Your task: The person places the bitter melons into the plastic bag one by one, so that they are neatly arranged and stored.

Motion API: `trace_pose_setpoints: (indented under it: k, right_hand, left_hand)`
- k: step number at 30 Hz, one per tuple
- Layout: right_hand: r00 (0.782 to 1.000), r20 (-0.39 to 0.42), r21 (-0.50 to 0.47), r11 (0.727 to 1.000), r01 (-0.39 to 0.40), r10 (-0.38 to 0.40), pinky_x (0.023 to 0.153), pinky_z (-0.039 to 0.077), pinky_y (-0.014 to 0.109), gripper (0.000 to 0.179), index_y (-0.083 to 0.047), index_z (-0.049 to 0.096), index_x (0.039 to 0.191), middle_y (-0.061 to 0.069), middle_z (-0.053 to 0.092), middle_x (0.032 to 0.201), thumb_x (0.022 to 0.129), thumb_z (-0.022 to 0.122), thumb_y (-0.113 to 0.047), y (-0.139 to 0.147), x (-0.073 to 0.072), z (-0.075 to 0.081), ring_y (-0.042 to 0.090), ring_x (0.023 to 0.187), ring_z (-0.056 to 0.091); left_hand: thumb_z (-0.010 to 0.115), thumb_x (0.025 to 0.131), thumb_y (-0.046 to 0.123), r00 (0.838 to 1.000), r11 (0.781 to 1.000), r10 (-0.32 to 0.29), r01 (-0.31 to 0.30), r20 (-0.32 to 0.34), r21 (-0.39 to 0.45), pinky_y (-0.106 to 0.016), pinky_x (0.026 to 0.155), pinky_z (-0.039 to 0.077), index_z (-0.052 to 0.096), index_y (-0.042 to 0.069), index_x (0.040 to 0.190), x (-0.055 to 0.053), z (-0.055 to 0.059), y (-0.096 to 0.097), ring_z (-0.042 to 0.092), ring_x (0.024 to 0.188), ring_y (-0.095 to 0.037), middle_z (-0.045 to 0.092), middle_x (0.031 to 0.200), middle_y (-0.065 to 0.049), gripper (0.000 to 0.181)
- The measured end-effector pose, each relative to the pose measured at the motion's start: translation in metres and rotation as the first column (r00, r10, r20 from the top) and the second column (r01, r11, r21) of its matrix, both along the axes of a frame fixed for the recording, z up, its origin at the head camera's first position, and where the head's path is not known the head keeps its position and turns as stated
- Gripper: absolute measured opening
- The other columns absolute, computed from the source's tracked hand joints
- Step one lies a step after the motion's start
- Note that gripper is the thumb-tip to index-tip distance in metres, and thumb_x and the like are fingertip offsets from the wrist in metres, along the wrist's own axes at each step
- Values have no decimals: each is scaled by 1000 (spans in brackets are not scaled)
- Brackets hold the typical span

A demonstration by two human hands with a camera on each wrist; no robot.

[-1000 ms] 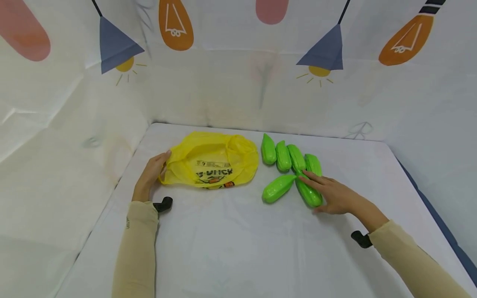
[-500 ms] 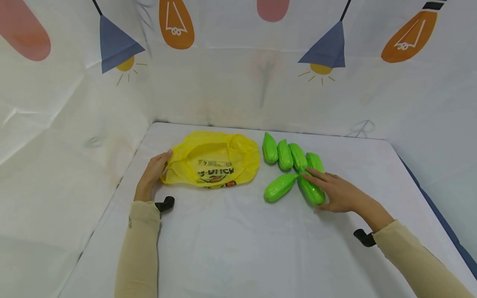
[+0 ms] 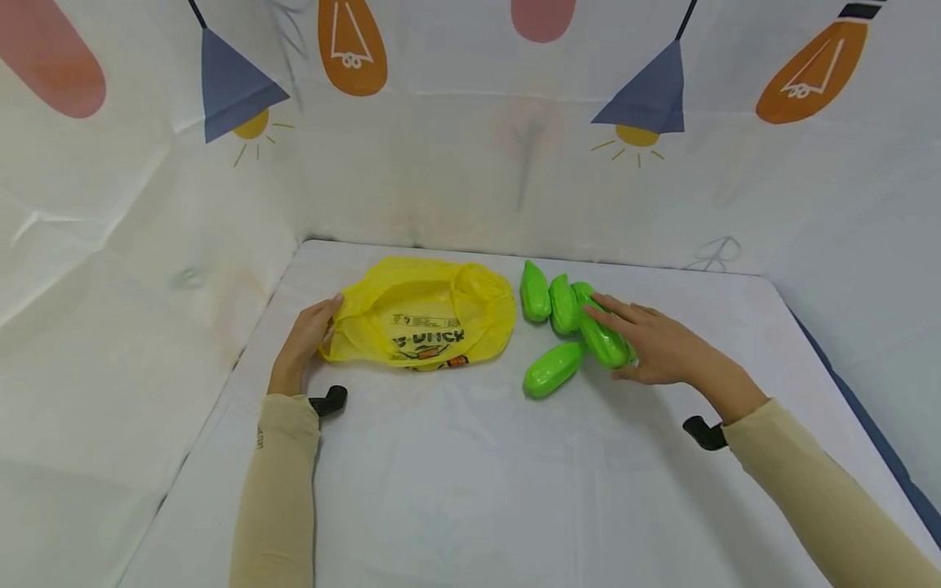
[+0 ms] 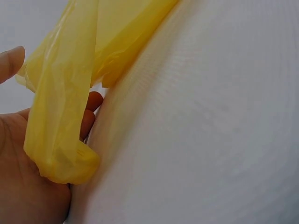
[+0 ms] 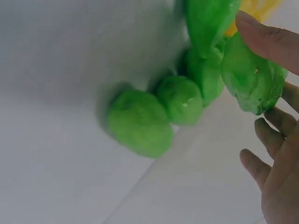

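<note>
In the head view a thin yellow plastic bag lies with its mouth facing up and its printed side toward me. My left hand holds its left end; in the left wrist view a gathered strip of the bag crosses the palm, fingertips showing behind it. My right hand grips a shiny green pod-shaped piece between thumb and fingers. The right wrist view shows this piece raised above the others. Similar green pieces lie in a back row, partly hidden by my right hand.
Another green piece lies slanted in front of the row. White cloth covers the table. Behind and to the left hang white sheets printed with lamps and bulbs. A black camera mount juts from the right wrist.
My right hand has moved up and away from me, lifting the green piece from in front of the row to over its right end. The left hand and bag stay put.
</note>
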State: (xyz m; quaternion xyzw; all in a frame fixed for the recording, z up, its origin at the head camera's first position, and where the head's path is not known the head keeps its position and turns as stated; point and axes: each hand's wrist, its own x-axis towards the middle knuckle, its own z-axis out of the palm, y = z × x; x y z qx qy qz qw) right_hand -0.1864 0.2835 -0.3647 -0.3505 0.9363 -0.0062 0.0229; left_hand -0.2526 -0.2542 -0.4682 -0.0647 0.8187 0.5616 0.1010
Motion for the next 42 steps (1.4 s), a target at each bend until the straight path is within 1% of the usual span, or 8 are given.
trace_pose_setpoints:
  k: [10, 14, 16, 19, 24, 35, 39, 42]
  right_hand:
    - [999, 45, 1, 1000, 9, -9, 112, 33, 59, 102, -12, 28, 155, 14, 20, 162, 73, 87, -30, -32, -14, 2, 42, 140, 35]
    - [999, 33, -7, 1000, -1, 2, 112, 33, 59, 102, -13, 27, 155, 14, 20, 162, 74, 86, -31, -43, -22, 1, 41, 140, 36]
    - [1000, 28, -15, 1000, -9, 9, 113, 31, 59, 102, -14, 25, 156, 13, 18, 163, 75, 85, -33, -51, -28, 2, 40, 140, 37]
    - [999, 41, -33, 999, -22, 23, 114, 30, 59, 102, -17, 21, 157, 12, 15, 164, 78, 83, -34, -69, -36, 6, 39, 141, 36]
    - [996, 66, -48, 997, -55, 58, 115, 27, 59, 102, -20, 15, 159, 7, 8, 166, 81, 80, -35, -111, -48, 9, 35, 147, 27]
    - [968, 152, -74, 979, -190, 199, 119, 26, 48, 104, -26, 10, 159, 1, 5, 166, 82, 77, -46, -216, -59, -12, 27, 146, 30]
    - [958, 171, -62, 973, -222, 229, 119, 27, 44, 103, -27, 9, 159, 0, 5, 166, 83, 75, -48, -242, -60, -23, 24, 146, 31]
    - [953, 199, -57, 974, -220, 227, 119, 29, 42, 101, -27, 11, 159, -1, 6, 166, 83, 75, -48, -258, -60, -28, 25, 144, 33]
  left_hand:
    - [38, 98, 63, 999, 1000, -3, 2, -32, -16, -43, 110, 28, 54, -3, 122, -4, 4, 5, 37, 123, -27, 46, 131, -19, 72]
    - [39, 98, 64, 999, 999, -3, 1, -48, -34, -37, 94, 31, 53, -3, 112, -6, 5, 6, 39, 110, -25, 45, 111, -16, 70]
    - [38, 98, 64, 999, 999, -6, 4, -51, -42, -37, 92, 31, 53, -4, 111, -7, 6, 6, 38, 108, -25, 44, 109, -15, 70]
    - [39, 98, 64, 999, 999, -8, 6, -39, -40, -41, 102, 32, 54, -5, 118, -8, 6, 5, 39, 115, -27, 47, 120, -19, 73]
    - [39, 97, 65, 1000, 1000, -6, 6, -8, -25, -48, 119, 22, 51, -6, 133, -7, 7, 2, 33, 133, -31, 41, 146, -20, 80]
    - [39, 97, 65, 1000, 1000, 5, -5, 19, 1, -46, 119, 22, 41, -3, 146, 2, 3, 1, 31, 135, -29, 37, 152, -19, 84]
    - [38, 97, 65, 1000, 1000, 9, -9, 5, -10, -38, 104, 33, 50, -4, 137, 3, 2, 3, 39, 119, -26, 47, 132, -18, 80]
    - [36, 97, 66, 1000, 999, 12, -12, -6, -33, -34, 94, 34, 53, -4, 129, 3, 2, 3, 41, 109, -24, 48, 118, -15, 78]
